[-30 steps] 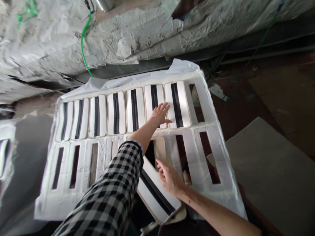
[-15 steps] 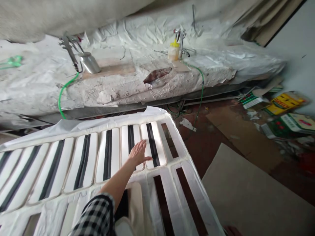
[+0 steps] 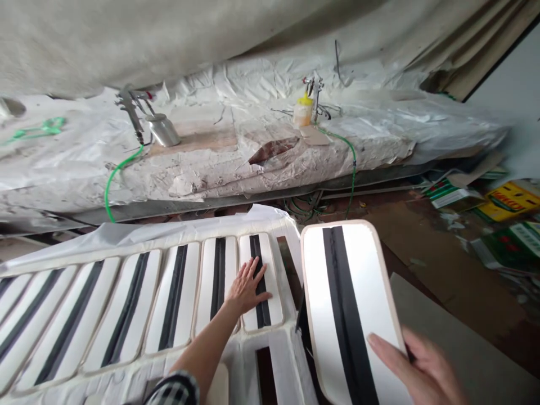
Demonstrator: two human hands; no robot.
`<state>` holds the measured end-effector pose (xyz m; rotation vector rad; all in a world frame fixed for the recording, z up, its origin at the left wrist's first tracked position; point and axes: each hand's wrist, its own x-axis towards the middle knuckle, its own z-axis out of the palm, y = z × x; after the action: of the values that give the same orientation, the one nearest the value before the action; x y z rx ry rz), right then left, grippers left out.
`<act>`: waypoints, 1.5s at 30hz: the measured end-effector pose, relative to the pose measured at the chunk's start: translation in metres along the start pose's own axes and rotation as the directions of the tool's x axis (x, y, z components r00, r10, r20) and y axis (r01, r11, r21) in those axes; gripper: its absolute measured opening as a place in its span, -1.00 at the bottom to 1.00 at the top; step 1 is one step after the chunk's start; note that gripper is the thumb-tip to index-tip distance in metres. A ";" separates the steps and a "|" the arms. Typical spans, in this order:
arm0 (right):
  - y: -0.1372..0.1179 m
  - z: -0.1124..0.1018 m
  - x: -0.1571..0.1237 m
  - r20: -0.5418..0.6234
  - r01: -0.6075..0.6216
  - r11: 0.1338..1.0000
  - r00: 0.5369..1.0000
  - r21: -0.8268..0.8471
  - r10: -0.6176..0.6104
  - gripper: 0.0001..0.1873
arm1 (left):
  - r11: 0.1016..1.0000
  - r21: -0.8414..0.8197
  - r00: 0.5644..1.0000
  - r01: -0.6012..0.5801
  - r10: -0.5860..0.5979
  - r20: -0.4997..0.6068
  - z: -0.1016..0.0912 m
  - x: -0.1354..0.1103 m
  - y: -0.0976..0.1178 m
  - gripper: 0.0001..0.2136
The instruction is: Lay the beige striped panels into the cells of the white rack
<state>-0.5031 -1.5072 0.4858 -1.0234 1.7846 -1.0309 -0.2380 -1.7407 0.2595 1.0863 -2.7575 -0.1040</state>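
Observation:
My left hand (image 3: 248, 287) lies flat with fingers spread on the last white panel with a black stripe (image 3: 260, 278) in the far row of a white slotted rack (image 3: 291, 332). My right hand (image 3: 415, 368) grips the near end of a loose white panel with a black centre stripe (image 3: 348, 304), held up to the right of the rack. Several more striped panels (image 3: 126, 309) fill the slots to the left. An open slot (image 3: 266, 368) shows in the near row.
Behind the rack runs a bench draped in crumpled white sheeting (image 3: 236, 163), with a spray gun and metal cup (image 3: 145, 121), a second spray gun with a yellow cup (image 3: 307, 104) and green hoses (image 3: 112, 180). Cardboard (image 3: 464, 337) and coloured boxes (image 3: 502, 202) lie on the floor at right.
The view tilted upward to the bench. My right hand has come into view lifting the loose striped panel up beside the rack. My left hand stays on the far-row panels.

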 end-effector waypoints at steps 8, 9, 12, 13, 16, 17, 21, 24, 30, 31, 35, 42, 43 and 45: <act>-0.023 0.016 0.098 -0.087 0.295 0.944 0.947 -0.151 -0.310 -0.71 | 0.996 0.032 0.992 0.086 -0.083 -0.100 0.018 0.029 0.006 -0.27; -0.022 0.019 0.106 -0.067 0.316 0.932 0.941 -0.177 -0.332 -0.71 | 0.995 0.035 0.990 0.095 -0.091 -0.107 0.018 0.030 0.008 -0.28; -0.010 0.029 0.123 -0.012 0.319 0.926 0.945 -0.204 -0.328 -0.66 | 0.993 0.043 0.988 0.109 -0.104 -0.115 0.018 0.030 0.010 -0.30; -0.004 0.033 0.127 0.001 0.298 0.936 0.953 -0.189 -0.303 -0.65 | 0.993 0.045 0.988 0.110 -0.104 -0.115 0.017 0.031 0.011 -0.30; 0.015 0.043 0.141 0.028 0.208 0.975 0.978 -0.080 -0.207 -0.64 | 0.992 0.049 0.987 0.120 -0.114 -0.116 0.018 0.032 0.012 -0.31; 0.021 0.045 0.146 0.043 0.178 0.984 0.983 -0.029 -0.177 -0.63 | 0.991 0.049 0.986 0.125 -0.119 -0.119 0.019 0.032 0.012 -0.31; 0.035 0.044 0.169 0.126 0.077 0.994 0.988 0.082 -0.087 -0.61 | 0.989 0.040 0.983 0.144 -0.138 -0.121 0.021 0.036 0.013 -0.34; 0.038 0.038 0.180 0.088 0.089 0.995 0.992 0.046 -0.093 -0.63 | 0.989 0.021 0.983 0.145 -0.141 -0.120 0.020 0.039 0.014 -0.39; 0.042 0.033 0.173 0.090 0.044 0.999 0.995 0.020 -0.046 -0.69 | 0.989 -0.002 0.980 0.149 -0.148 -0.135 0.018 0.045 0.015 -0.46; 0.043 0.035 0.173 0.097 0.031 0.999 0.995 0.022 -0.033 -0.69 | 0.988 0.001 0.980 0.152 -0.151 -0.132 0.018 0.046 0.015 -0.46; 0.050 0.045 0.184 0.079 -0.001 0.999 0.997 0.047 -0.002 -0.68 | 0.988 0.013 0.979 0.156 -0.153 -0.137 0.020 0.047 0.015 -0.46; 0.083 0.063 0.232 0.226 -0.119 0.963 0.972 0.243 0.063 -0.71 | 0.983 0.017 0.975 0.181 -0.177 -0.132 0.025 0.050 0.014 -0.43; 0.088 0.065 0.238 0.253 -0.145 0.954 0.964 0.262 0.077 -0.71 | 0.982 0.012 0.973 0.190 -0.187 -0.136 0.026 0.050 0.015 -0.41; 0.098 0.067 0.244 0.275 -0.181 0.943 0.956 0.279 0.102 -0.69 | 0.977 0.002 0.966 0.212 -0.209 -0.149 0.029 0.052 0.016 -0.38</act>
<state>-0.5484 -1.7129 0.3139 -0.7852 1.4165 -0.9937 -0.2914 -1.7647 0.2407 1.3323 -2.5110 -0.0254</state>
